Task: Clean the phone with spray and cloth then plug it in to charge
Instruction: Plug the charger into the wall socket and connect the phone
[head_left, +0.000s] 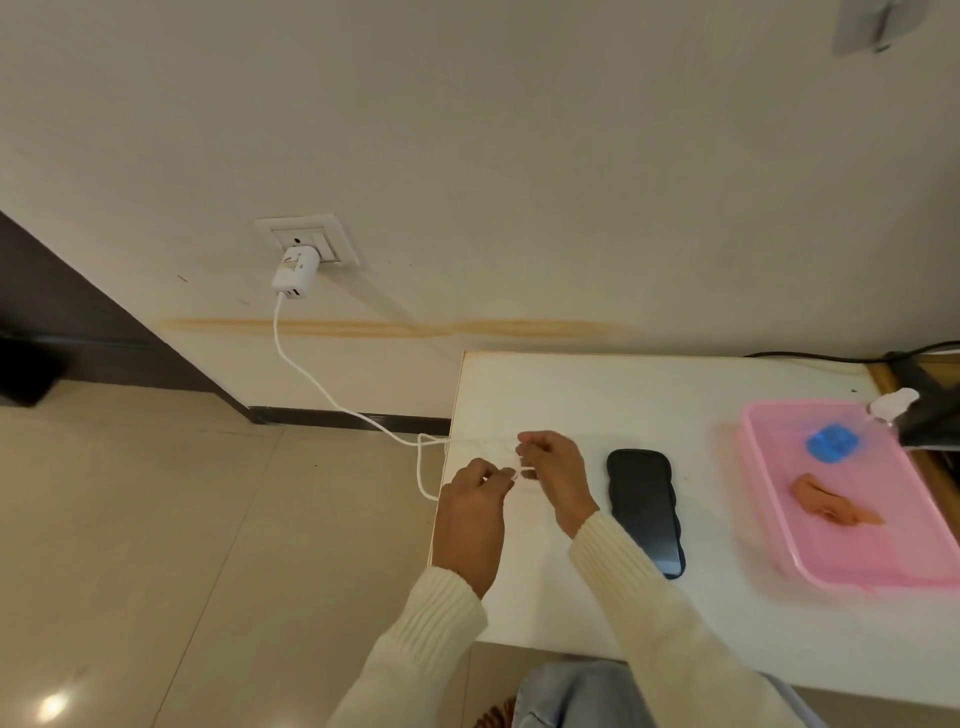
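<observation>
A black phone (645, 506) lies flat on the white table (649, 395), just right of my hands. A white charger (295, 276) sits in the wall socket (311, 236), and its white cable (306, 374) runs down to the table's left edge, where it loops. My left hand (472, 512) and my right hand (553, 470) both pinch the cable's free end between fingertips, close together. In the pink tray (769, 509) lie a blue-capped spray bottle (831, 441) and an orange cloth (831, 501).
The table stands against a white wall with a yellowish stain line. A black cable (810, 356) and a dark object (930, 410) sit at the table's far right. Beige tiled floor (156, 519) lies to the left. My knee in jeans (576, 696) is below the table edge.
</observation>
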